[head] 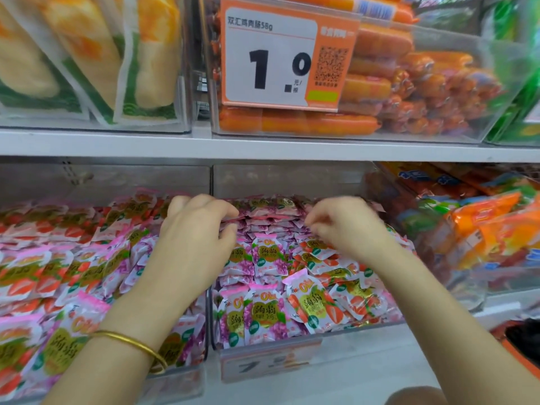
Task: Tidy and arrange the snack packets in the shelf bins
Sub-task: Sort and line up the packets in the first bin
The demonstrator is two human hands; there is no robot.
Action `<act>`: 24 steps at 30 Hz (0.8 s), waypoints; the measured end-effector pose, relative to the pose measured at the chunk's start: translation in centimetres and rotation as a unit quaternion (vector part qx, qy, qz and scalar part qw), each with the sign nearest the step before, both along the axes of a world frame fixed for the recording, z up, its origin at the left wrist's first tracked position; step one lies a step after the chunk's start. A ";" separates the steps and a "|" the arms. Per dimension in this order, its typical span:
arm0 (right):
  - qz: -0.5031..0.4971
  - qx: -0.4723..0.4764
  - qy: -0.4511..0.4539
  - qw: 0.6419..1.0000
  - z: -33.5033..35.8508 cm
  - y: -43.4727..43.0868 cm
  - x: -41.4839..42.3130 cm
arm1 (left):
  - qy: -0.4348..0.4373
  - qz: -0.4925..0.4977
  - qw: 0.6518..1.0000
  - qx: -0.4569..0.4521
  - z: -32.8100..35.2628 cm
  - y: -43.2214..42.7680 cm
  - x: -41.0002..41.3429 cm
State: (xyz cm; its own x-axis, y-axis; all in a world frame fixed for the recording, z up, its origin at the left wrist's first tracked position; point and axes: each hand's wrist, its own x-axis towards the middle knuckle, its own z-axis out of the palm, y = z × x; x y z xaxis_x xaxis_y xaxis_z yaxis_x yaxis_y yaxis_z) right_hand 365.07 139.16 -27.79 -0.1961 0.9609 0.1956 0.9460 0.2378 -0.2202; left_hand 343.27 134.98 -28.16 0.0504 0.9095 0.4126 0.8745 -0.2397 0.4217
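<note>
Both hands are over the middle clear plastic shelf bin [292, 179], which is packed with small glossy pink plastic snack packets [264, 254]. Some stand in rows at the back, others lie flopped loose up front. The left hand [198, 229] has its fingers curled and looks to be pinching the top edges of the back row. The right hand [342, 226] is blurry, so I can't tell if it's got anything. These look light, soft and slippery, so I'd pinch the crimped top seam and not squeeze.
</note>
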 end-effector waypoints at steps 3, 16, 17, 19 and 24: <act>0.029 -0.078 -0.203 0.976 -1.6 -1.0 -1.5 | 0.004 0.001 1.000 0.000 -0.1 0.1 0.0; -0.024 0.021 -0.247 0.968 -2.1 -3.1 -1.5 | 0.010 -0.009 1.000 -0.002 -0.3 0.1 -0.3; -0.027 0.047 -0.230 0.972 -2.3 -3.2 -1.4 | 0.014 -0.005 1.000 0.000 -0.3 0.1 -0.3; -0.030 0.098 -0.154 0.983 -2.9 -3.2 -0.7 | 0.022 0.003 1.000 0.007 -0.2 0.0 -0.2; -0.093 0.087 0.220 0.967 -2.0 -4.1 0.7 | 0.028 0.006 0.996 0.081 0.6 -0.7 0.5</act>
